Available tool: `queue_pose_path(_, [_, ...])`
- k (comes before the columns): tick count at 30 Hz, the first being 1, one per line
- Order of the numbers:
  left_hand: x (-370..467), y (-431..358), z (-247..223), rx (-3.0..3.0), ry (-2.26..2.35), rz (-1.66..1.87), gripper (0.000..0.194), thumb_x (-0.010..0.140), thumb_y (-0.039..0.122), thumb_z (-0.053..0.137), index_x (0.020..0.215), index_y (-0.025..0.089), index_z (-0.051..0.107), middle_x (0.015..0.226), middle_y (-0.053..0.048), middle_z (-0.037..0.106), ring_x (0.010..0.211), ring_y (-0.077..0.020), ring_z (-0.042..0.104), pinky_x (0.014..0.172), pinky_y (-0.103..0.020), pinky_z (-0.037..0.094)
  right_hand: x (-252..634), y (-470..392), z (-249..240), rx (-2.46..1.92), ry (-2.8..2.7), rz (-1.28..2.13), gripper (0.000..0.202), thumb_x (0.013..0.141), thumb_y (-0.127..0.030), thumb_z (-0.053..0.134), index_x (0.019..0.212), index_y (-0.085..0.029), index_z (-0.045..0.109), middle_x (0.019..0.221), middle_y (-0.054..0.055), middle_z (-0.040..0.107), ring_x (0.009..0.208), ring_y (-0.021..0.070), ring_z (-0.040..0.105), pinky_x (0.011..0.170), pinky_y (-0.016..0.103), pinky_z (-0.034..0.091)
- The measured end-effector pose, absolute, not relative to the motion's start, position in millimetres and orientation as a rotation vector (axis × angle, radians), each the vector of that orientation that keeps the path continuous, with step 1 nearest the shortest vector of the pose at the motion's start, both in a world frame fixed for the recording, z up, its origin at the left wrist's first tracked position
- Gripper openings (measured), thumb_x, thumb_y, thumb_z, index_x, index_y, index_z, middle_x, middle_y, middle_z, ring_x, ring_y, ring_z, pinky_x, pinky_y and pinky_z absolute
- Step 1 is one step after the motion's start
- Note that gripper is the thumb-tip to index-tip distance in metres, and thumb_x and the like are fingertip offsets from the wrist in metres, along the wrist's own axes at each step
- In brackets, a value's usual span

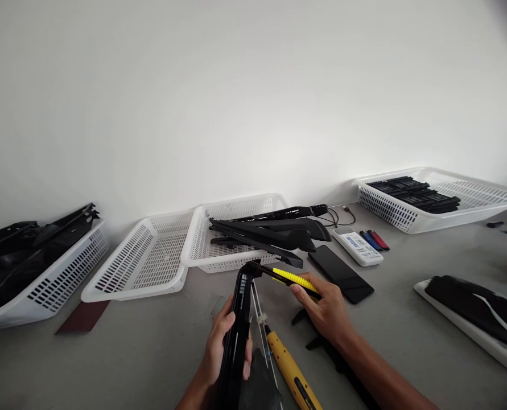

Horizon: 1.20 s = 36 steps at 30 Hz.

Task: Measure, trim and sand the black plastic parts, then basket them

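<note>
My left hand (219, 343) is wrapped around a long glossy black plastic part (235, 347), held up at the front centre. In my right hand (326, 307) is a utility knife (295, 279) with a yellow and black handle. The knife's front end is at the top end of the black part; whether the blade touches it I cannot tell. Below the hands lies a yellow tool (291, 370) with a dark tip, beside thin metal rods (262, 324). Other dark parts (321, 341) lie partly hidden under my right hand and forearm.
Behind the hands, a white basket (214, 263) holds long black parts. Other baskets stand at left (48, 302), centre-left (137, 293) and back right (407, 219). A phone (341, 274), white device (358, 246), lighters (375, 240), brown sheet (83, 316) and white tray (462, 330) lie on the grey table (151, 353).
</note>
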State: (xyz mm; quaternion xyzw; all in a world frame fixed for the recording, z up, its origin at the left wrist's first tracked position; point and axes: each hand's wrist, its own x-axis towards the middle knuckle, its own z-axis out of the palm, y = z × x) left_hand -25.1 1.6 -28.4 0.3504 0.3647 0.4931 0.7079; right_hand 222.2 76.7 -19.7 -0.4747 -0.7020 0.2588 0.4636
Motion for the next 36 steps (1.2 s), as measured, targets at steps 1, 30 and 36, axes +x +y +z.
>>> queue_pose_path(1, [-25, 2, -28, 0.779, 0.806, 1.099, 0.080, 0.105, 0.056, 0.048, 0.169, 0.017, 0.020, 0.056, 0.001, 0.068, 0.036, -0.0174, 0.059, 0.038, -0.023, 0.051, 222, 77, -20, -1.153, -1.732, 0.633, 0.043, 0.102, -0.059, 0.057, 0.096, -0.020, 0.076, 0.080, 0.004, 0.074, 0.069, 0.0209, 0.066, 0.062, 0.029, 0.049])
queue_pose_path(30, [-27, 8, -48, 0.797, 0.739, 1.165, 0.078, 0.106, 0.053, 0.044, 0.168, 0.015, 0.016, 0.055, 0.000, 0.068, 0.031, -0.0173, 0.055, 0.033, -0.023, 0.048, 222, 77, -21, -1.107, -1.715, 0.423, 0.032, 0.104, -0.047, 0.061, 0.098, -0.020, 0.077, 0.083, 0.004, 0.076, 0.069, 0.0197, 0.070, 0.064, 0.027, 0.052])
queue_pose_path(36, [-30, 7, -39, 0.824, 0.747, 1.116, 0.072, 0.107, 0.053, 0.044, 0.166, 0.015, 0.026, 0.059, -0.001, 0.068, 0.036, -0.0169, 0.059, 0.037, -0.022, 0.049, 223, 78, -21, -1.103, -1.710, 0.373, 0.032, 0.104, -0.048, 0.061, 0.100, -0.020, 0.077, 0.086, 0.005, 0.077, 0.069, 0.0196, 0.070, 0.065, 0.027, 0.052])
